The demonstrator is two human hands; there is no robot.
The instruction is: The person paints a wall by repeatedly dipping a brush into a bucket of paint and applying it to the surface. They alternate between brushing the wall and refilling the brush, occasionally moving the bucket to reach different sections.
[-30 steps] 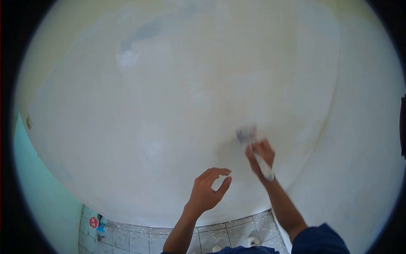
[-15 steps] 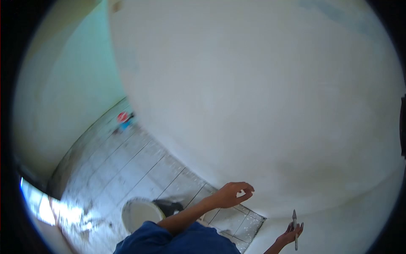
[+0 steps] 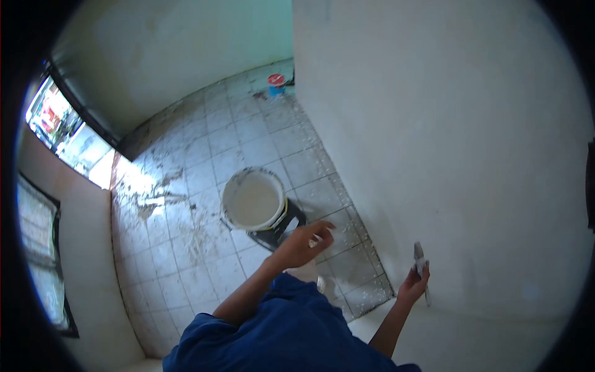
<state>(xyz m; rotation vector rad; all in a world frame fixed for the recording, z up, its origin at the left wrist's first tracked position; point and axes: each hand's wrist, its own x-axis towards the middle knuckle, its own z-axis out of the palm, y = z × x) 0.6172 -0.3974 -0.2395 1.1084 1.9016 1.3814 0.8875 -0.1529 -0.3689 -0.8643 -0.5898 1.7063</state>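
My right hand [image 3: 414, 285] is closed round the handle of a small flat tool, which looks like a scraper or brush [image 3: 419, 250]. Its broad end points up beside the pale wall [image 3: 483, 155]. Over the floor, my left hand [image 3: 308, 243] has its fingers curled and parted, with nothing seen in them. Just beyond that hand stands a dark bucket [image 3: 271, 237] with a whitish rim and pale contents.
Tiles [image 3: 211, 235] spotted with white splashes cover the floor. A small red and blue container [image 3: 276, 84] stands by the far wall corner. At the left are a bright doorway [image 3: 77, 139] and a window [image 3: 40, 248].
The view has swung left and down, so the whole bucket, the doorway and the window now show. The tool is still in my right hand; my left hand appears nearer the bucket.
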